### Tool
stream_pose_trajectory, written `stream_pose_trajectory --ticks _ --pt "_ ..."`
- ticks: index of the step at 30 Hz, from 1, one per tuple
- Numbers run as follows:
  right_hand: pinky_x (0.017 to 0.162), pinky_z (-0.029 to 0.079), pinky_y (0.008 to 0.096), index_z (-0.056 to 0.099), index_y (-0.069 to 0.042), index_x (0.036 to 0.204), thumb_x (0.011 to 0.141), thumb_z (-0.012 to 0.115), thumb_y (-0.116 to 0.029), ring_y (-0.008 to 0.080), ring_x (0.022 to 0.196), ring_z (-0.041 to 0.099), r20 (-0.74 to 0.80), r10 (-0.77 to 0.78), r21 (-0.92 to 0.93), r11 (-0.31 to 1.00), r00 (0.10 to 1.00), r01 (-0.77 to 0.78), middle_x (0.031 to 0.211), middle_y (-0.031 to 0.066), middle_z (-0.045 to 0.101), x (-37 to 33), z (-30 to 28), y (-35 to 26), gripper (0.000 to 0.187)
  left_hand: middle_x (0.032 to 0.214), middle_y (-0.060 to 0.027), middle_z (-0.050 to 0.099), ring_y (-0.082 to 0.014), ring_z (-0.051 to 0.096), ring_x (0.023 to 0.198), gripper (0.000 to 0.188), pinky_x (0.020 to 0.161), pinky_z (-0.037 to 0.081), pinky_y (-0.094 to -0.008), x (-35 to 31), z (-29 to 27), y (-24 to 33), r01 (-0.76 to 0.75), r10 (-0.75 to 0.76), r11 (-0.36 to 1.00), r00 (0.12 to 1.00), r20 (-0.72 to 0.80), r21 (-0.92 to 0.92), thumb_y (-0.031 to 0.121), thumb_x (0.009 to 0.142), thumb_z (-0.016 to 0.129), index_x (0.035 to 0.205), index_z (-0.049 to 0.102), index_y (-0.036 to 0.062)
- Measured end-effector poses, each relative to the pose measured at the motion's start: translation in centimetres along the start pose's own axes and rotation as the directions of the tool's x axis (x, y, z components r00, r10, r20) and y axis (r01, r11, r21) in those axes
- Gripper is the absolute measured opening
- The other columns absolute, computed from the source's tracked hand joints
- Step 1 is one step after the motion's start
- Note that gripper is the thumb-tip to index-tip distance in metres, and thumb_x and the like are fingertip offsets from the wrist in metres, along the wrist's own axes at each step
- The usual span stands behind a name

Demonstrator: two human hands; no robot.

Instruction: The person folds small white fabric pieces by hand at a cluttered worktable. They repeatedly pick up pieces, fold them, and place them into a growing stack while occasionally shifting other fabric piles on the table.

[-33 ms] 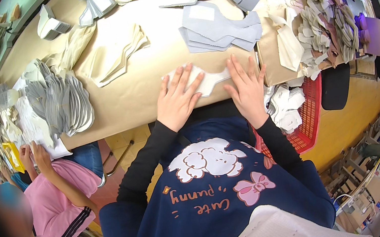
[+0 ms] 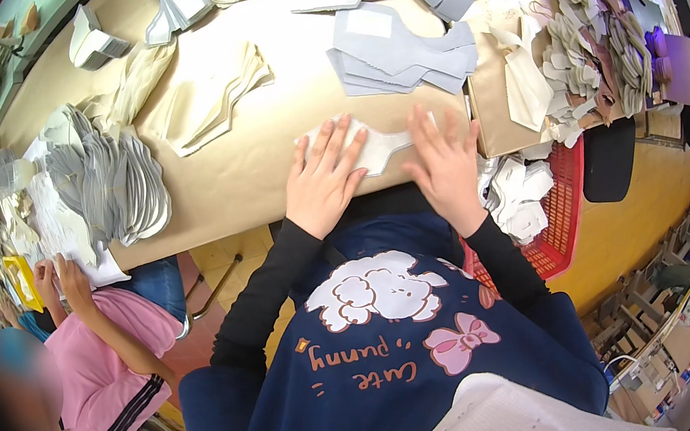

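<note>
A white, cut shoe-upper piece (image 2: 377, 150) with a narrow middle lies flat near the front edge of the brown paper-covered table. Over its left part my left hand (image 2: 322, 174) rests flat, fingers spread. My right hand (image 2: 448, 163) lies on its right end, fingers stretched out, hiding much of that end. Just beyond the hands is a stack of grey-blue cut pieces (image 2: 400, 51) with a white label on top. Cream cut pieces (image 2: 216, 100) lie beyond my left hand.
Bundled grey pieces (image 2: 107, 182) stand at the left, near a co-worker in a pink top (image 2: 116, 345). Piled pieces (image 2: 569, 55) cover the right side of the table. Below the right edge sits a red basket (image 2: 561, 225) holding white scraps (image 2: 520, 195).
My right hand has shifted slightly left over the white piece, and a bit of the piece's right end now shows between its fingers. My left hand stays in place.
</note>
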State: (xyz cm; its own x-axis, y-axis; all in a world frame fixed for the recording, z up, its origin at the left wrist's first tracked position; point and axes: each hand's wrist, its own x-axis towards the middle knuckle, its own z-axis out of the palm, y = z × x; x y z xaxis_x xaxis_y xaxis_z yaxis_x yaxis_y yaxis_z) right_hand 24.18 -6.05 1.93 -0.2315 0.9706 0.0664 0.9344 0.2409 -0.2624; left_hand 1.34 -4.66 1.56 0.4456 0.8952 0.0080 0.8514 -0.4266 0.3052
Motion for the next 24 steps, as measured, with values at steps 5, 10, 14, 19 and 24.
stream_pose_trajectory --ticks 5,10,14,19,24 --pt "0.123 0.006 0.0518 0.042 -0.015 0.153 0.09 0.063 -0.043 0.022 0.148 0.032 0.143 -0.19 0.091 0.98 0.971 0.178 0.158 0.0027 0.041 0.2 -0.3 0.3 0.071 0.159 -0.0025 0.039 -0.0208 0.037 0.145 0.066 0.118 0.027 -0.0453 0.1 0.1 -0.3 0.034 -0.035 0.993 0.999 -0.01 -0.112 0.044 0.096 0.058 0.151 0.042 0.0119" --pt "0.123 0.01 0.0507 0.042 -0.011 0.152 0.09 0.064 -0.042 0.0209 0.148 0.032 -0.067 -0.176 0.201 0.962 0.982 0.186 0.159 0.0038 0.04 0.7 0.2 0.7 0.073 0.159 -0.003 0.039 -0.021 0.038 0.145 0.076 0.118 0.028 -0.045 0.7 0.0 -1.0 0.047 -0.05 0.99 0.999 -0.02 -0.134 0.052 0.092 0.06 0.153 0.039 0.0112" --pt "0.123 0.01 0.0515 0.04 -0.009 0.153 0.091 0.063 -0.042 0.0261 0.15 0.029 0.196 -0.174 0.132 0.98 0.965 0.15 0.16 0.0075 0.037 0.9 0.2 -0.3 0.074 0.161 -0.0039 0.035 -0.0258 0.028 0.15 0.078 0.121 0.02 -0.0488 0.6 -0.1 -1.2 0.065 -0.06 0.978 0.998 0.028 -0.2 0.052 0.092 0.061 0.154 0.038 0.0106" --pt "0.123 0.014 0.0489 0.042 -0.012 0.152 0.091 0.063 -0.05 0.0219 0.15 0.029 -0.044 -0.196 0.202 0.959 0.98 0.201 0.161 0.0045 0.036 1.8 0.3 -2.3 0.074 0.165 -0.0057 0.027 -0.0323 0.019 0.153 0.074 0.121 0.01 -0.0589 0.1 -0.5 -2.8 0.117 -0.101 0.945 0.993 0.067 -0.305 0.048 0.095 0.059 0.155 0.035 0.0122" --pt "0.121 0.021 0.0505 0.036 -0.012 0.154 0.085 0.063 -0.059 0.0205 0.148 0.03 0.263 -0.305 0.067 0.952 0.915 0.298 0.16 0.005 0.035 3.0 1.1 -5.0 0.088 0.166 -0.0057 0.023 -0.0343 0.017 0.153 0.071 0.12 0.013 -0.0624 -1.1 -1.1 -4.6 0.137 -0.134 0.989 0.99 0.05 -0.054 0.043 0.096 0.058 0.156 0.034 0.014"
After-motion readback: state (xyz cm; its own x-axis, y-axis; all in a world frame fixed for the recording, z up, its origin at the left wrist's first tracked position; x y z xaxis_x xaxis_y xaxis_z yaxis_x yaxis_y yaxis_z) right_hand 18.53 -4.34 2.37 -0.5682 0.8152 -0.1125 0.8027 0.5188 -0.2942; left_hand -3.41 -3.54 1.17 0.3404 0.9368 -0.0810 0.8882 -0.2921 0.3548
